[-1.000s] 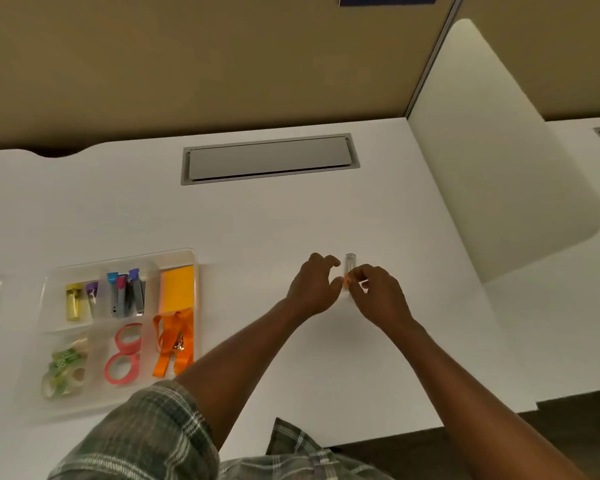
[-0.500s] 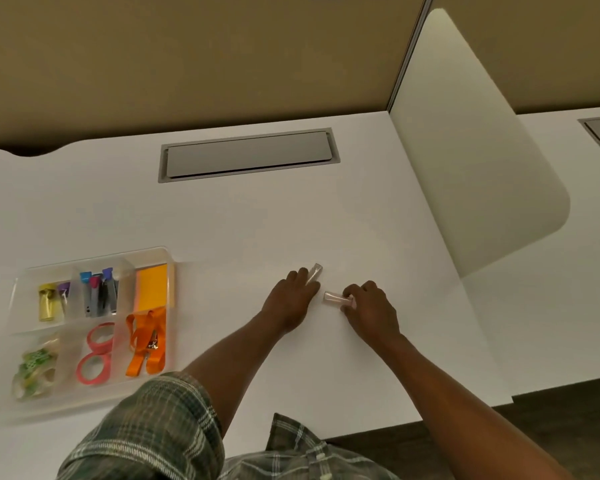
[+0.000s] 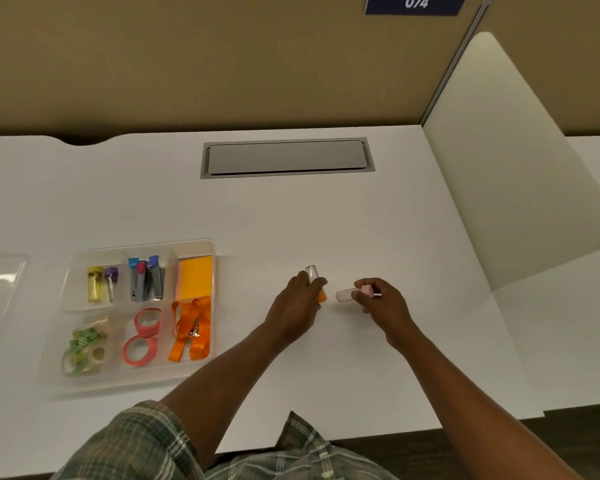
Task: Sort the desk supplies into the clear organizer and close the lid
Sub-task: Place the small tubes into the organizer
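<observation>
Organizer [image 3: 136, 247] sits open on the bench [image 3: 326, 220], well left of both hands, with the lid [image 3: 0, 282] lying off at far left. Step in hand: picking up two loose vials, seemingly the last items out. Fingers of the left hand [image 3: 297, 304] are curled round an orange-capped vial [image 3: 313, 273]; fingers of the right hand [image 3: 383, 303] pinch a pink vial [image 3: 345, 294] near its cap. Cannot tell if either is lifted clear. Next, probably: carry both to the top-left compartment beside the yellow vial [image 3: 95, 284], then fetch the lid.
</observation>
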A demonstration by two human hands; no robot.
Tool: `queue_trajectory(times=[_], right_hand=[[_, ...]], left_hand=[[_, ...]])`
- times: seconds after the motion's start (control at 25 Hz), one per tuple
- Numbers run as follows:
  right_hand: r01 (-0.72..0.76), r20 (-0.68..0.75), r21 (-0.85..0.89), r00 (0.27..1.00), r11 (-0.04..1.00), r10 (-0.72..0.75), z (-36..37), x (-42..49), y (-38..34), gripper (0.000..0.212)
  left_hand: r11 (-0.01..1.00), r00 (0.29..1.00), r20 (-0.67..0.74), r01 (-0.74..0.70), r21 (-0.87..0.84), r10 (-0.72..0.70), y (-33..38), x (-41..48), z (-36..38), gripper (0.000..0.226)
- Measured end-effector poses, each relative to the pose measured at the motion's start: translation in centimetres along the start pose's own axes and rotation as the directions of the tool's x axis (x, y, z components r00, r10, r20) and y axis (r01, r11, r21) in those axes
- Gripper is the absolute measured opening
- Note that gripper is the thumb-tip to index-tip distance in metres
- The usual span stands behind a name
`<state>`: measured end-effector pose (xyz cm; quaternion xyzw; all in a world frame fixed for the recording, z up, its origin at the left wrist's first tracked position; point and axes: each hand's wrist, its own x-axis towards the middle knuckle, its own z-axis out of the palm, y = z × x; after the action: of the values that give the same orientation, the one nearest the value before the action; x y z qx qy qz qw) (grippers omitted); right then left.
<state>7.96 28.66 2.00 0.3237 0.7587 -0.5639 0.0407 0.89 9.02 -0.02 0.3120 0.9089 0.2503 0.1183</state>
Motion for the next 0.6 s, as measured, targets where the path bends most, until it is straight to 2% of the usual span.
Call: queue_trajectory(times=[0.16, 0.24, 0.36, 0.6], right_hand=[[0.089, 0.049, 0.059, 0.995, 0.994, -0.092, 4.2, -1.0, -4.4, 0.033], [0.134, 0.074, 0.061, 0.988, 0.989, -0.138, 7.1, -1.4, -6.7, 0.040], [0.169, 0.135, 0.129, 0.973, 0.977, -0.186, 11.8, -1.9, -10.0, 0.040], [0.109, 0.309, 0.327, 0.926, 0.939, -0.216, 22.9, -3.8, -15.5, 0.026]], left_hand=[[0.980, 0.984, -0.154, 0.062, -0.190, -0.092, -1.9, -1.9, -3.9, 0.034], [0.942, 0.957, -0.216, 0.119, -0.315, -0.193, -3.4, -3.0, -6.2, 0.027], [0.889, 0.904, -0.319, 0.125, -0.441, -0.285, -6.1, -5.1, -9.8, 0.025], [0.663, 0.850, -0.145, 0.276, -0.696, -0.506, -12.4, -9.4, -15.7, 0.037]])
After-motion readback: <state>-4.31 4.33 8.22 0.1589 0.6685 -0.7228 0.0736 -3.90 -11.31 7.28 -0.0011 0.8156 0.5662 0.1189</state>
